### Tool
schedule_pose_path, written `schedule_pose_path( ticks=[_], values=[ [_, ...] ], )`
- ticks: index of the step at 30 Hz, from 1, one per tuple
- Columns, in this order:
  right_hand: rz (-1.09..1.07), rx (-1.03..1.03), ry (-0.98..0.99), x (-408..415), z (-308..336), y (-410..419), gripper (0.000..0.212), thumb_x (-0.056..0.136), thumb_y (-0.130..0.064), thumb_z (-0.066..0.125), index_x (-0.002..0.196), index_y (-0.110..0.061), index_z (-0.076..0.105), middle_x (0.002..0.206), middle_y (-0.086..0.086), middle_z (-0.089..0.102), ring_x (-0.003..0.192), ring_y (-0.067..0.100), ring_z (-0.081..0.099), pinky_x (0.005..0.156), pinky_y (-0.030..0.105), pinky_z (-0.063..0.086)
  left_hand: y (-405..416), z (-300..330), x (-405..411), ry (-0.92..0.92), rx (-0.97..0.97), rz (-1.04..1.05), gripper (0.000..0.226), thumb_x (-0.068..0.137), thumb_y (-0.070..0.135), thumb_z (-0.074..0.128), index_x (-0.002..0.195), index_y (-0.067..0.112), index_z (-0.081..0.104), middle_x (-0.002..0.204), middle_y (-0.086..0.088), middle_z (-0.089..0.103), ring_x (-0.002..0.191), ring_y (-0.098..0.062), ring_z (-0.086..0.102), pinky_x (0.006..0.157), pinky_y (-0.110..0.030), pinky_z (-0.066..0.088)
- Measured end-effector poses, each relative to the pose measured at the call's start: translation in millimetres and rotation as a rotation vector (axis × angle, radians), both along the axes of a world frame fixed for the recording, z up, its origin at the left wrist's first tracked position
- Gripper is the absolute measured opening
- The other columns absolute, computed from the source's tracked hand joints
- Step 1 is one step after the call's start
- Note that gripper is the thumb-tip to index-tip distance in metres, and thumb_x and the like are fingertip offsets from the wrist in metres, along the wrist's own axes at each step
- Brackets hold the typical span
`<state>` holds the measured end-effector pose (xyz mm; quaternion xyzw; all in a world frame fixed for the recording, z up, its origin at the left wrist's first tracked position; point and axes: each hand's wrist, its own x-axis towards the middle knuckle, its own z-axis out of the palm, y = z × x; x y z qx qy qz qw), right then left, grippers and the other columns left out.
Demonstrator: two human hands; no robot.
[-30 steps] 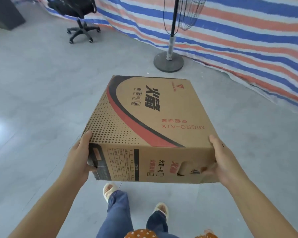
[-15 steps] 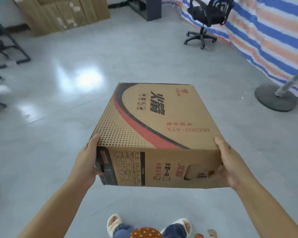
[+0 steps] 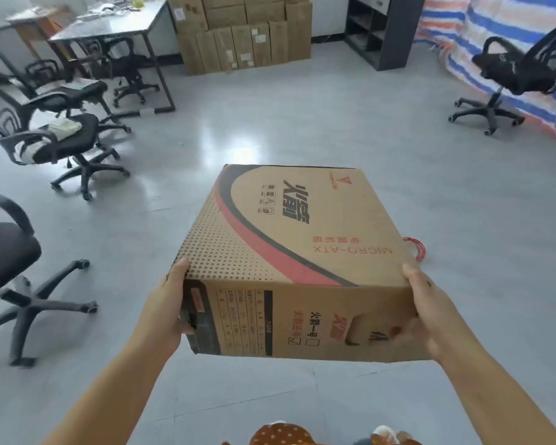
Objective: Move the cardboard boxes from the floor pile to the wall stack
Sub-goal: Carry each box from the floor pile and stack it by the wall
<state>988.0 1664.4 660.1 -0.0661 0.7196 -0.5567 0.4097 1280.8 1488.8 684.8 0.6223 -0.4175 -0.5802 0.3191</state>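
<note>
Two bare hands carry one printed cardboard box [image 3: 289,252] off the floor, level with its large face up, at the near middle of the scene. The left hand [image 3: 166,308] wraps the near-left corner, thumb lying along the top edge and fingers curled around the side wall. The right hand [image 3: 430,316] clamps the near-right corner, thumb up along the top edge, fingers tucked at the cut-out handle hole on the near face. Beyond the box's far edge a broad stretch of grey tiled floor [image 3: 270,123] runs open toward the wall stack of brown cartons [image 3: 241,30] at the far middle. Black office chairs [image 3: 61,139] crowd the left side, the nearest one with its wheeled base just left of the left forearm, and a grey table [image 3: 116,24] stands behind them at the far left. A dark shelf unit [image 3: 382,30] sits right of the stack. Another black office chair [image 3: 520,72] stands at the far right against a striped tarpaulin [image 3: 463,30]. A small red cord [image 3: 418,248] lies on the floor just past the box's right edge.
</note>
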Motion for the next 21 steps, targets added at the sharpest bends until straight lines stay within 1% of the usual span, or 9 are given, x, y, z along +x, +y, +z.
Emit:
schedule_pose_path(
  ticks=[4, 7, 8, 9, 11, 13, 15, 18, 21],
  values=[
    [0.041, 0.007, 0.016, 15, 6, -46, 0.025, 0.091, -0.051, 0.05, 0.099, -0.034, 0.066, 0.107, 0.0, 0.07, 0.098, 0.022, 0.065, 0.075, 0.048, 0.057, -33, -1, 23, 0.023, 0.01, 0.049, 0.025, 0.093, 0.049, 0.046, 0.093, 0.03, 0.061, 0.079, 0.008, 0.07, 0.082, -0.012, 0.059, 0.058, -0.04, 0.047],
    [0.06, 0.026, 0.016, 12, 10, -76, 0.026, 0.091, -0.052, 0.05, 0.098, -0.031, 0.065, 0.103, 0.001, 0.068, 0.093, 0.025, 0.065, 0.061, 0.05, 0.057, -57, -2, 24, 0.024, 0.014, 0.069, 0.026, 0.093, 0.049, 0.046, 0.092, 0.028, 0.061, 0.065, 0.011, 0.071, 0.08, -0.015, 0.06, 0.059, -0.04, 0.048],
    [0.065, 0.029, 0.013, 10, 10, -88, 0.026, 0.091, -0.052, 0.05, 0.099, -0.031, 0.064, 0.103, 0.002, 0.067, 0.093, 0.027, 0.065, 0.059, 0.051, 0.056, -66, -2, 22, 0.025, 0.019, 0.076, 0.027, 0.093, 0.049, 0.047, 0.093, 0.027, 0.061, 0.065, 0.011, 0.071, 0.081, -0.017, 0.061, 0.06, -0.042, 0.049],
    [0.069, 0.026, 0.012, 7, 11, -99, 0.025, 0.092, -0.051, 0.05, 0.098, -0.031, 0.064, 0.103, 0.004, 0.067, 0.093, 0.028, 0.065, 0.058, 0.051, 0.055, -75, -3, 19, 0.027, 0.024, 0.083, 0.028, 0.093, 0.05, 0.047, 0.095, 0.026, 0.062, 0.069, 0.009, 0.072, 0.082, -0.017, 0.061, 0.062, -0.044, 0.05],
    [0.074, 0.006, 0.01, -1, 10, -123, 0.023, 0.093, -0.05, 0.049, 0.099, -0.033, 0.063, 0.105, 0.005, 0.066, 0.095, 0.029, 0.064, 0.056, 0.044, 0.054, -96, -3, 12, 0.029, 0.035, 0.087, 0.03, 0.093, 0.05, 0.046, 0.099, 0.025, 0.062, 0.082, 0.004, 0.072, 0.086, -0.017, 0.061, 0.07, -0.052, 0.052],
    [0.082, -0.01, 0.012, -12, 9, -150, 0.027, 0.093, -0.049, 0.048, 0.106, -0.031, 0.063, 0.107, 0.006, 0.066, 0.096, 0.029, 0.063, 0.054, 0.038, 0.052, -120, -4, 3, 0.024, 0.03, 0.084, 0.029, 0.093, 0.05, 0.046, 0.098, 0.025, 0.062, 0.082, 0.005, 0.071, 0.087, -0.017, 0.061, 0.074, -0.057, 0.052],
    [0.087, -0.014, 0.008, -24, 7, -181, 0.032, 0.094, -0.049, 0.048, 0.113, -0.028, 0.062, 0.107, 0.006, 0.065, 0.098, 0.03, 0.062, 0.053, 0.037, 0.051, -150, -6, -8, 0.027, 0.021, 0.084, 0.029, 0.093, 0.049, 0.046, 0.096, 0.026, 0.062, 0.078, 0.006, 0.071, 0.085, -0.018, 0.062, 0.071, -0.054, 0.052],
    [0.096, -0.023, 0.025, -49, 3, -236, 0.033, 0.094, -0.049, 0.048, 0.114, -0.027, 0.061, 0.106, 0.003, 0.065, 0.1, 0.027, 0.062, 0.062, 0.04, 0.053, -201, -7, -34, 0.039, 0.017, 0.105, 0.028, 0.094, 0.049, 0.045, 0.095, 0.026, 0.061, 0.086, 0.002, 0.07, 0.085, -0.018, 0.061, 0.062, -0.046, 0.05],
    [0.129, -0.024, 0.022, -82, 3, -293, 0.033, 0.094, -0.05, 0.047, 0.114, -0.028, 0.061, 0.112, 0.005, 0.064, 0.106, 0.029, 0.06, 0.066, 0.041, 0.052, -251, -8, -64, 0.043, 0.034, 0.129, 0.03, 0.094, 0.049, 0.045, 0.099, 0.024, 0.062, 0.089, 0.0, 0.07, 0.086, -0.019, 0.062, 0.065, -0.049, 0.051]
  ],
)
